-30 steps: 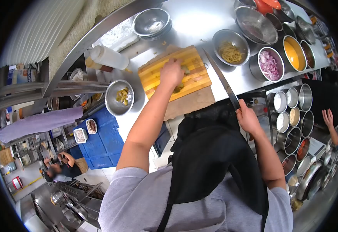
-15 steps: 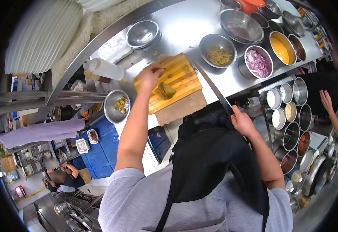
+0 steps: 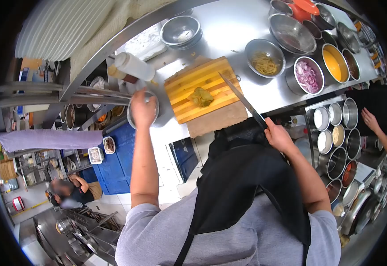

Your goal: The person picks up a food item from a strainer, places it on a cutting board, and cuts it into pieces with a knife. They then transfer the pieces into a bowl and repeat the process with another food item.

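My right hand [image 3: 278,135] grips the handle of a long kitchen knife [image 3: 243,100], its blade slanting across the right edge of the wooden cutting board [image 3: 179,84]. On that board lies a small heap of green pickle slices [image 3: 200,97]. To the left of the board, my left hand [image 3: 142,110] is over a small steel bowl [image 3: 157,111], covering much of it. Its fingers are partly hidden and blurred, so what they hold, if anything, does not show. Brown paper [image 3: 218,121] sticks out from beneath the board.
Beyond the board stand a bowl of pale strips [image 3: 265,63], a pot of sliced red onion [image 3: 308,76] and a pot of orange sauce [image 3: 335,64]. Squeeze bottles [image 3: 133,66] and stacked steel bowls [image 3: 180,32] are behind. Another person's hand [image 3: 370,120] shows at right.
My left hand has moved left from above the board to the steel bowl. The knife stays in my right hand, almost unmoved. The whole view has shifted slightly.
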`<state>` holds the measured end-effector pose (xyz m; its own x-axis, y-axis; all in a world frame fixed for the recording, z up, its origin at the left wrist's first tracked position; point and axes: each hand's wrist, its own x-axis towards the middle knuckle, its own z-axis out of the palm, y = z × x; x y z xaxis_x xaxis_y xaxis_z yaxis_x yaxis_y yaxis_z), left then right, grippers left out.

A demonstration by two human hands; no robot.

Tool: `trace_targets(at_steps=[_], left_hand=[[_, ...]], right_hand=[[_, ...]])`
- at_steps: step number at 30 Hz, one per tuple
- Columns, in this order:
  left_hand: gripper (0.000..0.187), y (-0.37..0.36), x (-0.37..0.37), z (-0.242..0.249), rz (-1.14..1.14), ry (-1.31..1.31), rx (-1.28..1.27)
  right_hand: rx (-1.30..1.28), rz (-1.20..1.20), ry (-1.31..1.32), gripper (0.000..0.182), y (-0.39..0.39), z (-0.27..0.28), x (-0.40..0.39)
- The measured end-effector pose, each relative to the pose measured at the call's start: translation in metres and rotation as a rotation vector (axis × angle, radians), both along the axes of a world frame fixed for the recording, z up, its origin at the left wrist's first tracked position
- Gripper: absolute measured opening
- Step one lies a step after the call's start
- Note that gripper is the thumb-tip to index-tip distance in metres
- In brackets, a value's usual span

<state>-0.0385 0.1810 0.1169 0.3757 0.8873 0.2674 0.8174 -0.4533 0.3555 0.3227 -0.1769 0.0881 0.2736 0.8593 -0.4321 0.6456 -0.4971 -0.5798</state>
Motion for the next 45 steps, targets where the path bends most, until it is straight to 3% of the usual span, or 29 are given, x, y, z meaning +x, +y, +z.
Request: trace_targets(at_steps=[1,2,4,8,13,19,21,22,26,28,29,31,45], left_hand=[[0.054,-0.019,0.024,-0.004,0.013,-0.058,-0.215],[0.064,-0.026,0.037,-0.03,-0.098,-0.006,-0.254],[0.075,-0.067,0.084,-0.035,-0.146,0.061,-0.322],[0.073,-0.088,0.131,-0.056,-0.168,-0.011,-0.288],[0.07,-0.083,0.129,-0.065,-0.205,-0.102,-0.299],[0.073,-0.049,0.121,-0.056,-0.176,-0.124,-0.619],[0.072,-0.029,0.124,-0.058,-0.163,-0.029,-0.605],[0.056,-0.03,0.124,-0.061,-0.191,0.032,-0.284],[0.037,-0.043,0.122,-0.039,-0.325,-0.115,-0.239],[0.028,-0.053,0.111,-0.057,-0.603,0.015,-0.123],[0.028,-0.056,0.107,-0.066,-0.612,0.014,-0.12],[0.029,-0.061,0.104,-0.073,-0.556,-0.224,-0.01],[0.036,-0.061,0.109,-0.097,-0.405,-0.496,-0.06]], right_hand=[[0.03,0.021,-0.008,0.025,0.003,-0.002,-0.001],[0.027,0.032,-0.011,0.025,0.008,0.0,-0.003],[-0.019,0.034,-0.023,0.024,0.017,0.007,-0.007],[0.004,0.032,-0.011,0.023,0.028,0.013,-0.012],[0.046,-0.021,-0.025,0.024,0.027,0.008,-0.018],[0.03,-0.072,-0.014,0.025,0.015,0.005,-0.024],[0.022,-0.093,0.005,0.025,0.012,0.007,-0.023],[0.018,-0.105,0.024,0.025,0.011,0.008,-0.023],[-0.005,-0.138,0.017,0.026,0.008,0.009,-0.023],[0.014,-0.147,0.023,0.025,0.012,0.01,-0.025],[0.016,-0.156,0.021,0.025,0.014,0.011,-0.026],[0.012,-0.174,0.004,0.025,0.015,0.013,-0.032],[-0.006,-0.219,0.08,0.026,0.031,0.02,-0.047]])
